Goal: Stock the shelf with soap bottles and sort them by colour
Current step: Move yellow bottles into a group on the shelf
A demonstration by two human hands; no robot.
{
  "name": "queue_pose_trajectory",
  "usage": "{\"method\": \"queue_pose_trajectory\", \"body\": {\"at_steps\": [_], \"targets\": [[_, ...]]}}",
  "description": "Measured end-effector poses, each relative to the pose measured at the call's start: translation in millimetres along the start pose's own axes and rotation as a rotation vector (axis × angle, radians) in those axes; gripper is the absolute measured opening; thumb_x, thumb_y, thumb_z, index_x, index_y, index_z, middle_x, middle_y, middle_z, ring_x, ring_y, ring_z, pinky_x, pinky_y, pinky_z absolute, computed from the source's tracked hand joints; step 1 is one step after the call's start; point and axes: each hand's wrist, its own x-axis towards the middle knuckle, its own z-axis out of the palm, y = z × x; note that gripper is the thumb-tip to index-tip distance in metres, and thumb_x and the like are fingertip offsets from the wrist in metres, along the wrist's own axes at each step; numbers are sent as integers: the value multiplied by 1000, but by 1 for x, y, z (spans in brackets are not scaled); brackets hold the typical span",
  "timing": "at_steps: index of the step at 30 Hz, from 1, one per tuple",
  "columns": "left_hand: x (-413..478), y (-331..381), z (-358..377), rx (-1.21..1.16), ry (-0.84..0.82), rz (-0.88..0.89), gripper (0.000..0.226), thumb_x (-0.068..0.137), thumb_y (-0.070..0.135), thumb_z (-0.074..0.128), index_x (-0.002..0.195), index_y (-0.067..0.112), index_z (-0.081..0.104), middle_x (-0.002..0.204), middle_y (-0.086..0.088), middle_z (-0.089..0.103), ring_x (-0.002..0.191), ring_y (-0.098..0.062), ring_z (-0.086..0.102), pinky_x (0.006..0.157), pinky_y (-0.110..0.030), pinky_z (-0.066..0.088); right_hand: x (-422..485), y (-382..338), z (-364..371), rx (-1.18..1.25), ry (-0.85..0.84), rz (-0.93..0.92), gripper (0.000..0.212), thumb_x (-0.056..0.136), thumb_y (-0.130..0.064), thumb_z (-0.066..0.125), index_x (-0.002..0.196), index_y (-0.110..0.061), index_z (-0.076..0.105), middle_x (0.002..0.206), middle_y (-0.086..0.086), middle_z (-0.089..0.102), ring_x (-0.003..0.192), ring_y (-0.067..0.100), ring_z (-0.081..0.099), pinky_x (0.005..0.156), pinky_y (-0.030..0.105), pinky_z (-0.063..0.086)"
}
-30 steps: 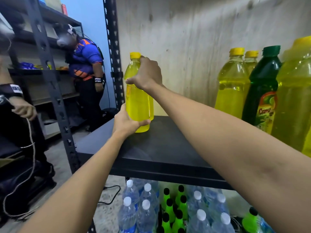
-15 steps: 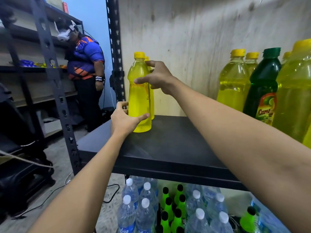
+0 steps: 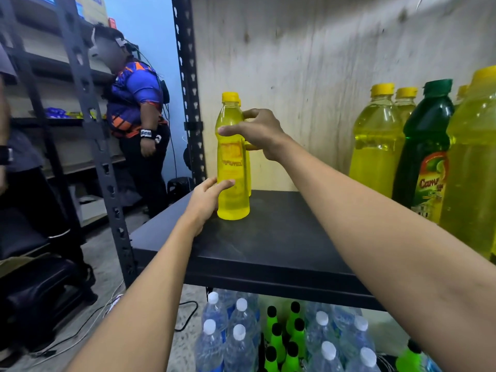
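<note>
I'm facing a dark shelf (image 3: 268, 242) with both arms stretched out. A yellow soap bottle, the front bottle (image 3: 233, 167), stands upright near the shelf's left end. My left hand (image 3: 206, 200) holds its lower part, thumb curled across the front and fingers round the far side. My right hand (image 3: 257, 132) grips it just below the shoulder, thumb lying across the front and forefinger hooked behind.

A rear bottle (image 3: 248, 173), also yellow, stands right behind it and is mostly hidden. I can't tell if my right fingers touch it too.

Well apart, at the shelf's right end, stand more yellow bottles (image 3: 375, 146) and one green bottle (image 3: 424, 157). Under the shelf are water bottles (image 3: 239, 342) and small green bottles with black caps (image 3: 292, 331). Another person (image 3: 134, 103) stands by the racks on the left.
</note>
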Motion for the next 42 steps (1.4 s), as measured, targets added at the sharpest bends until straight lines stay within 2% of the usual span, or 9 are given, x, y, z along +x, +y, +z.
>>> {"method": "queue_pose_trajectory", "body": {"at_steps": [9, 14, 18, 20, 22, 24, 30, 34, 42], "targets": [[1, -4, -2, 43, -16, 10, 74, 63, 57, 84, 127, 28, 60, 116, 3, 72, 104, -17, 71, 95, -45, 55, 1, 7, 9, 51, 1, -3, 93, 57, -43, 93, 137, -16, 55, 128, 3, 65, 112, 23, 64, 91, 44, 57], [-2, -3, -2, 86, 95, 19, 100, 43, 66, 88, 129, 34, 48, 105, 11, 73, 90, -9, 71, 56, -21, 52, 5, 14, 2, 191, -186, 44, 78, 71, -28, 87, 140, -16, 51, 124, 5, 66, 110, 27, 66, 92, 48, 56], [1, -4, -8, 3, 5, -29, 101, 42, 36, 98, 132, 26, 54, 99, 6, 76, 93, -14, 73, 69, -26, 56, 5, 10, 1, 175, -217, 35, 32, 76, -27, 81, 104, -24, 65, 111, -1, 70, 106, 26, 65, 86, 45, 56], [1, -4, -9, -10, 38, -21, 105, 37, 37, 98, 131, 26, 54, 97, 6, 77, 91, -13, 74, 71, -27, 58, 4, 10, 8, 122, -137, 12, 52, 66, -36, 88, 110, -26, 64, 113, -4, 68, 105, 22, 65, 86, 44, 57], [-1, -4, -6, 35, 92, -10, 109, 36, 44, 97, 133, 28, 49, 105, 4, 73, 96, -14, 71, 73, -29, 58, 2, 14, 16, 69, -48, -13, 88, 58, -37, 93, 135, -18, 55, 126, 1, 64, 108, 22, 65, 87, 43, 58], [-1, -4, -3, 110, 150, -1, 111, 37, 52, 96, 133, 30, 45, 109, 6, 69, 99, -12, 67, 66, -23, 56, 4, 20, 18, 90, -30, 0, 97, 60, -33, 94, 143, -13, 48, 133, 5, 60, 114, 24, 62, 88, 42, 58], [3, -12, -4, 267, 157, -4, 105, 39, 50, 97, 131, 29, 51, 110, 7, 69, 102, -13, 67, 85, -34, 57, 8, 25, 8, 142, -154, 27, 89, 70, -24, 89, 146, -11, 45, 123, 5, 65, 104, 21, 65, 77, 36, 58], [1, -12, 0, 394, 216, 23, 96, 42, 51, 96, 125, 30, 51, 97, 16, 63, 92, -7, 63, 66, -15, 43, 4, 26, 7, 221, -192, 40, 82, 76, -15, 84, 146, -7, 42, 96, -7, 65, 86, 9, 65, 69, 32, 54], [4, -16, 0, 441, 346, 51, 100, 47, 49, 96, 131, 26, 47, 109, 8, 61, 101, -14, 60, 81, -28, 47, 4, 33, 21, 331, -229, 39, 69, 86, -10, 74, 147, -5, 42, 127, 12, 65, 109, 26, 66, 91, 46, 56]]}}
